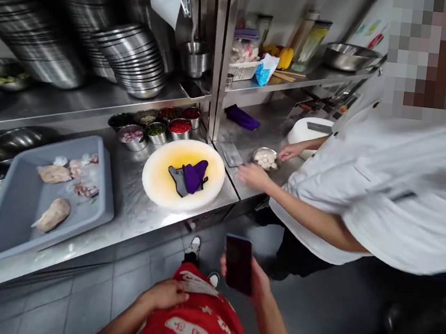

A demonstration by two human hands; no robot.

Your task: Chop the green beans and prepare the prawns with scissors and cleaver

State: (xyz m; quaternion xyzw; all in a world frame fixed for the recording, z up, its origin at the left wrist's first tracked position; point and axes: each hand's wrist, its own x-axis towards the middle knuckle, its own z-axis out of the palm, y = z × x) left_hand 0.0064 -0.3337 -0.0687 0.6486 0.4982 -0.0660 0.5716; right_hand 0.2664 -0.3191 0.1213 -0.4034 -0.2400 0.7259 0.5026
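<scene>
In my right hand [259, 281] is a dark smartphone [239, 264], held upright with its screen black. My fingers wrap around its edges. My left hand [167, 294] lies flat against my red apron [195, 313] and holds nothing. Beyond my hands, on the steel counter [132, 200], a round white cutting board [155, 184] with a yellow stain carries a folded purple and grey cloth [194, 177].
A grey tray [106, 197] with raw meat pieces stands on the left. Several steel cups of chopped ingredients [179, 126] line the back. On the right a co-worker in white [399, 191] reaches toward a bowl of white pieces [266, 159]. Stacked steel bowls [133, 59] fill the shelf.
</scene>
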